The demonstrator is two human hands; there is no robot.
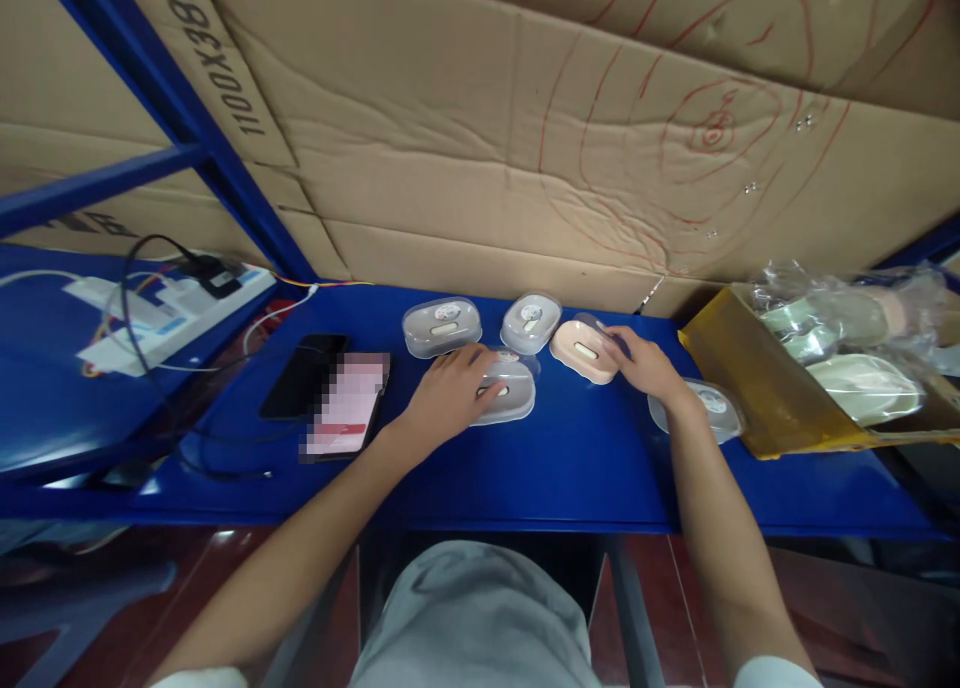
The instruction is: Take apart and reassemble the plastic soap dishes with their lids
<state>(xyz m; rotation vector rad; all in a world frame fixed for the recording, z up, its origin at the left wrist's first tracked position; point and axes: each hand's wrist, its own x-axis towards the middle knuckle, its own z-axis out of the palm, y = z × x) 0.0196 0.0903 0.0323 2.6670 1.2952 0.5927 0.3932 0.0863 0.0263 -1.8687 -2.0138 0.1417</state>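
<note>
Several oval soap boxes with clear lids lie on the blue table. My left hand [448,396] grips the left end of a grey-white soap box [514,403], its thumb in front and its fingers over the lid. My right hand [646,363] has its fingers and thumb closed on the right end of a pinkish soap box [581,351]. Behind my hands are a left grey soap box [441,328] and a tilted grey soap box [531,323]. Another clear-lidded soap box [716,408] is partly hidden by my right wrist.
A cardboard box [720,368] with plastic-wrapped dishes [862,388] stands at the right. At the left are a phone with a lit screen [349,408], a dark phone [304,376] and a power strip [176,323] with cables. Cardboard [450,148] walls the back.
</note>
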